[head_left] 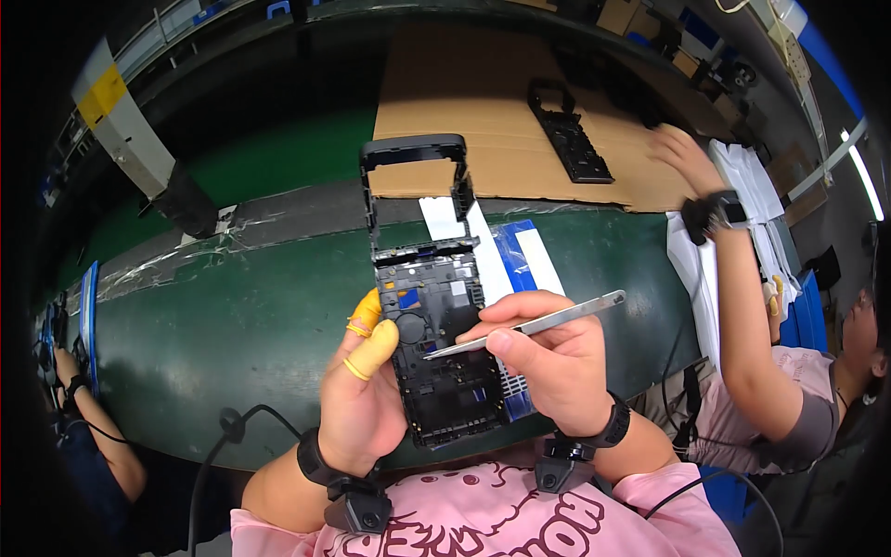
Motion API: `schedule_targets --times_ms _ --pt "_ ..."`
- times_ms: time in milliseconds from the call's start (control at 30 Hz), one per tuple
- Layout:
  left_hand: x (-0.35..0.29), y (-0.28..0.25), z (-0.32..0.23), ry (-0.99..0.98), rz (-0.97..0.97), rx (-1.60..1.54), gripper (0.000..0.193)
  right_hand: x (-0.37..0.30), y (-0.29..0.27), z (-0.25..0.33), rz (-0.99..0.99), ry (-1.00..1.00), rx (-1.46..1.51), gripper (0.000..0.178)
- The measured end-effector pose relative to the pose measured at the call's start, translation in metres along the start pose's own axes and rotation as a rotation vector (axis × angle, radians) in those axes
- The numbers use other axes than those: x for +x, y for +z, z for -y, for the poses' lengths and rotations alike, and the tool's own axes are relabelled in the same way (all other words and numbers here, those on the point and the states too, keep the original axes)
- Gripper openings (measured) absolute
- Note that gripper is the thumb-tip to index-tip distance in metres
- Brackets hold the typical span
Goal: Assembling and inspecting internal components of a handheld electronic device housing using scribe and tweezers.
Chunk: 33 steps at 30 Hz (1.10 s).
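Note:
A black plastic device housing [436,325] with an open rectangular frame at its far end is held up over the table. My left hand [364,399] grips its left edge, with yellow finger cots on the thumb and a finger. In my right hand [557,362] is a pair of metal tweezers [566,316], pinched between thumb and fingers. The tips of the tweezers reach the housing's inside face, just below a round recess; whether they hold anything is too small to tell. Under the housing lie blue-and-white sheets [534,260].
The green tabletop [223,325] stretches to both sides. Beyond it, a cardboard sheet [483,102] carries another black housing [574,139]. At the right, a co-worker's hand [687,158] reaches over the cardboard beside white bags [696,278]. Another person's arm [97,408] shows at the left. A black cable [209,455] hangs nearby.

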<state>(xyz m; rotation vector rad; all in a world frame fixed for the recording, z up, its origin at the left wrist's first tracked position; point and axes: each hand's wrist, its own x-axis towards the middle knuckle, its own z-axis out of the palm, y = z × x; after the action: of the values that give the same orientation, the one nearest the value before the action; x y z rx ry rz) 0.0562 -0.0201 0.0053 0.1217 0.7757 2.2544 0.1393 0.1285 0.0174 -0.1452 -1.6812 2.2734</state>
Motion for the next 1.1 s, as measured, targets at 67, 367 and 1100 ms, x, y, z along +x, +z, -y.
schedule_targets --times_ms 67,367,1100 --pt "0.0 0.0 0.0 -0.009 0.002 -0.022 0.038 0.002 0.005 -0.005 -0.022 0.008 0.065 0.019" --pt "-0.001 -0.001 -0.002 -0.033 -0.003 -0.028 0.039 0.004 0.013 -0.009 -0.073 -0.005 0.075 0.015" --pt "-0.001 -0.003 -0.002 -0.024 0.001 -0.029 0.04 0.007 0.016 -0.01 -0.123 0.002 0.019 0.014"
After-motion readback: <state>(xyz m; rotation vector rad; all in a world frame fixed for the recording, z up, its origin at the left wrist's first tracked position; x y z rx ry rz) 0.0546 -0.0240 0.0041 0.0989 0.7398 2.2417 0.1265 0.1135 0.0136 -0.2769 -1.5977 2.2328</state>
